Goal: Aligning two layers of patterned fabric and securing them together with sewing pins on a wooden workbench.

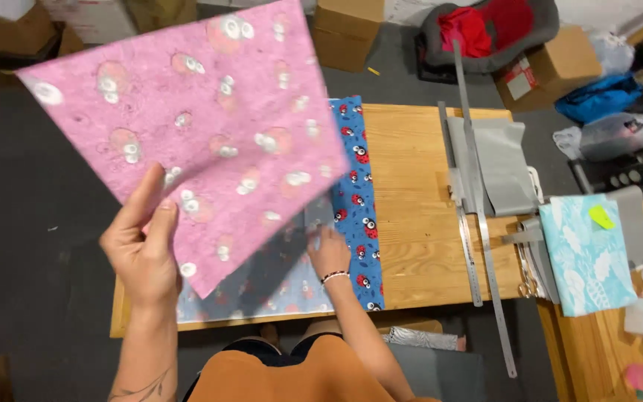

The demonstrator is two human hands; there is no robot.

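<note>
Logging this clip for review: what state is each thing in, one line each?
Left hand: raised, pinching the pink patterned fabric square.
Pink patterned fabric square: lifted off the table, tilted, spread open.
Right hand: pressed flat on the blue ladybird-print fabric.
Blue ladybird-print fabric: lying flat on the wooden table.
Long metal rulers: lying flat, untouched.
Grey fabric pieces: stacked flat.

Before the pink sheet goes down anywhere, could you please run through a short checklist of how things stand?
1. Left hand has a grip on the pink patterned sheet: ok, pinched at its lower edge.
2. Sheet lifted off the wooden table: ok.
3. Right hand steadying the blue ladybird fabric: ok, resting flat on it.
4. Long metal rulers lie apart from the fabric: ok.
5. Fabric lies smooth under the raised sheet: cannot tell, hidden.
</note>
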